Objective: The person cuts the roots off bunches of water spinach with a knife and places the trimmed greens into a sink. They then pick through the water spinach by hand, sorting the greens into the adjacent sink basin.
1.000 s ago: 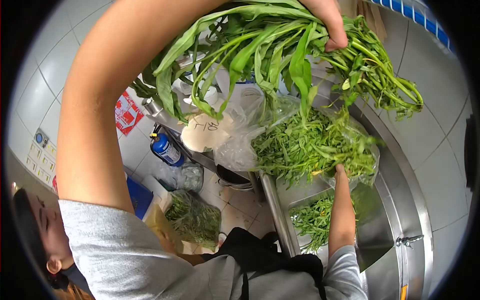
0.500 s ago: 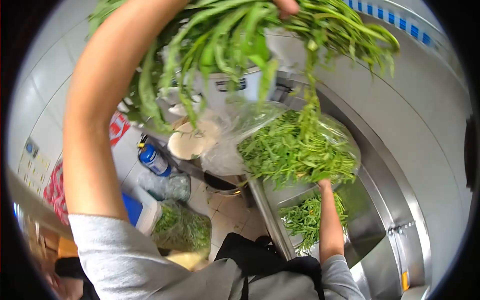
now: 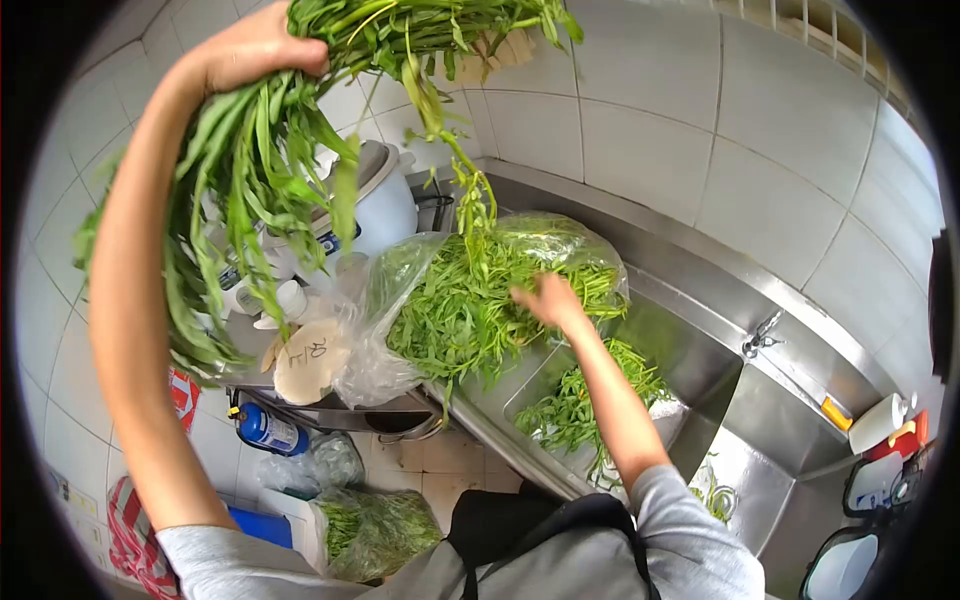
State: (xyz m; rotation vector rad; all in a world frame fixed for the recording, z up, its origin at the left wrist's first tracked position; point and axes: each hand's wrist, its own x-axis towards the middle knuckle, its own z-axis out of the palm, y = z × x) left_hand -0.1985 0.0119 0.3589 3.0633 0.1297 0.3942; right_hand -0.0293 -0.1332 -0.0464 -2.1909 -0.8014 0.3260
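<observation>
My left hand (image 3: 262,48) is raised at the upper left, its fingers closed round a large bunch of water spinach (image 3: 260,140). The long leaves hang down, and one tangled strand dangles towards the pile below. My right hand (image 3: 550,300) is over the pile of water spinach (image 3: 455,310), fingers apart, with no stems visibly gripped; some fingertips are hard to make out. That pile lies on an opened clear plastic bag (image 3: 385,345) at the sink's edge. More greens (image 3: 570,410) lie in the sink basin just below my right forearm.
The steel sink (image 3: 700,370) runs along the tiled wall, with a tap (image 3: 762,335) at its back. A white pot (image 3: 385,210) and a round marked board (image 3: 312,362) stand left of the pile. On the floor are a blue extinguisher (image 3: 268,430) and bagged greens (image 3: 385,525).
The view has turned right. My left hand has carried the hanging bunch leftwards, away from the pile. My right hand has moved from the pile's near edge to over its right part.
</observation>
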